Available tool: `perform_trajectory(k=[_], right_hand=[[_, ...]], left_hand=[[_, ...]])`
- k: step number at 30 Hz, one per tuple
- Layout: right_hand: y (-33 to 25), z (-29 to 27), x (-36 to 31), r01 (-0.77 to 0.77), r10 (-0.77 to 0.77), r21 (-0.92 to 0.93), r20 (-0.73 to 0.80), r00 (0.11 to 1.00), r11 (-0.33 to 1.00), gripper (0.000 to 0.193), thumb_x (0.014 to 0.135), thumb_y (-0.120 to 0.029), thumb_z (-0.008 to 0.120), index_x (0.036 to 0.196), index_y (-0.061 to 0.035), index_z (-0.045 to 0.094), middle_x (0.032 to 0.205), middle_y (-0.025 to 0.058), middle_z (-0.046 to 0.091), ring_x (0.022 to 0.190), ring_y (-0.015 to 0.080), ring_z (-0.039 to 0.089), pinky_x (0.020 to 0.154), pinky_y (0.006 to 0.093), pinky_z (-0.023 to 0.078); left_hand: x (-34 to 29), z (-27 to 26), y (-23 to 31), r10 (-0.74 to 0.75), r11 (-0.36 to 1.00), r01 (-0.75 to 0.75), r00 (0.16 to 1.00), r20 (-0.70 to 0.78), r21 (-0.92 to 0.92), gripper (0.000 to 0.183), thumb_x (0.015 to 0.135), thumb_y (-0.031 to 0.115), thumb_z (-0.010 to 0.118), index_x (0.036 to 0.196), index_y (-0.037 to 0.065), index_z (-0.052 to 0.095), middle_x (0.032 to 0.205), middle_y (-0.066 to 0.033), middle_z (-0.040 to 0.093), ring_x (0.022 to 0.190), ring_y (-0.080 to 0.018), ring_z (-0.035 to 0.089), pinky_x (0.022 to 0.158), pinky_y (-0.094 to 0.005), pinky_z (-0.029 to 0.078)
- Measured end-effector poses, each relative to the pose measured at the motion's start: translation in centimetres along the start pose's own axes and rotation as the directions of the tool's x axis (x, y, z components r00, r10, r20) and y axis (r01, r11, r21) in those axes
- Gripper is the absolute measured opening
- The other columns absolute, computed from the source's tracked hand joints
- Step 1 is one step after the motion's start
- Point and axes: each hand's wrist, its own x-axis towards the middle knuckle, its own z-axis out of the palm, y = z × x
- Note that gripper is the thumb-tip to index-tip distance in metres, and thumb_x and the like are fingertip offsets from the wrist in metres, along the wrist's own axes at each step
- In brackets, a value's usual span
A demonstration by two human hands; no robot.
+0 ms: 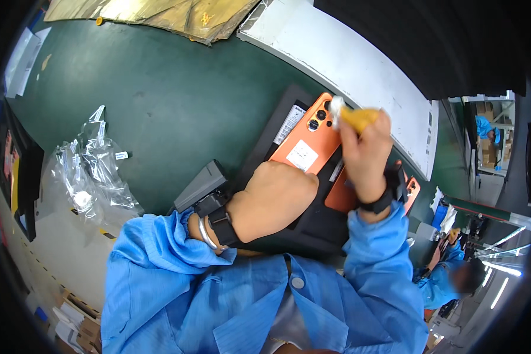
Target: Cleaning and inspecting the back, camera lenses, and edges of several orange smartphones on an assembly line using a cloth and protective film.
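Note:
My left hand [277, 197] is closed on the lower end of an orange smartphone [321, 139], back side up, with several round camera lenses and a white label. My right hand [369, 144] grips a yellow tool with a white fuzzy tip [360, 117], blurred by motion; its exact kind does not show. That tip is at the phone's lens corner. Beneath the phone is a black mat [259, 154]. Another orange phone [338, 192] lies partly hidden below my right wrist.
Crumpled clear plastic bags [94, 171] lie at left on the green table [159, 88]. A long white box [342, 50] stands beyond the mat. A grey block [200, 184] sits by my left wrist. Further right are another orange phone [413, 192] and a person in blue [442, 286].

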Motion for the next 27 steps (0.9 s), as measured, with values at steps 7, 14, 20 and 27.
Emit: perform_trajectory(k=[7, 14, 20, 27], right_hand=[[-1.2, 2.0, 3.1, 0.110, -0.111, -0.166, 0.007, 0.994, 0.980, 0.007, 0.081, -0.015, 0.074, 0.087, -0.0115, 0.074, 0.090, 0.0094, 0.063, 0.092, 0.0314, 0.058, 0.099, 0.0592, 0.038], [-2.9, 0.2, -1.5, 0.073, -0.071, -0.045, 0.029, 0.997, 0.996, 0.015, 0.076, -0.015, 0.077, 0.091, -0.0143, 0.074, 0.094, 0.0053, 0.062, 0.100, 0.0285, 0.058, 0.104, 0.0646, 0.034], [-0.2, 1.1, 2.6, -0.031, 0.029, -0.191, -0.013, 0.999, 0.981, 0.012, 0.081, -0.017, 0.074, 0.090, -0.0099, 0.075, 0.090, 0.0084, 0.063, 0.098, 0.0316, 0.058, 0.104, 0.0630, 0.035], [-1.4, 0.2, -0.5, 0.021, -0.026, -0.241, -0.018, 0.999, 0.970, 0.014, 0.079, -0.015, 0.077, 0.090, -0.0065, 0.074, 0.091, 0.0081, 0.061, 0.097, 0.0313, 0.059, 0.105, 0.0626, 0.035]], left_hand=[[0.0, -0.1, -0.1, -0.025, 0.999, 0.024, 1.000, 0.007, 0.031, 0.026, 0.079, 0.027, 0.078, 0.076, 0.005, 0.064, 0.063, -0.0101, 0.063, 0.061, -0.0283, 0.067, 0.054, -0.0405, 0.051], [0.3, 0.0, 0.5, -0.015, 1.000, 0.015, 1.000, 0.017, 0.023, 0.026, 0.078, 0.028, 0.078, 0.077, 0.006, 0.065, 0.064, -0.0093, 0.064, 0.061, -0.0281, 0.066, 0.053, -0.0398, 0.050], [0.1, -0.1, -0.3, -0.002, 1.000, 0.001, 1.000, -0.030, -0.019, 0.026, 0.077, 0.027, 0.079, 0.077, 0.006, 0.065, 0.063, -0.0088, 0.063, 0.060, -0.0275, 0.066, 0.052, -0.0399, 0.050], [0.2, 0.0, 0.1, 0.002, 0.999, -0.002, 1.000, -0.005, 0.049, 0.025, 0.078, 0.027, 0.079, 0.078, 0.006, 0.064, 0.063, -0.0093, 0.063, 0.061, -0.0279, 0.066, 0.053, -0.0403, 0.050]])
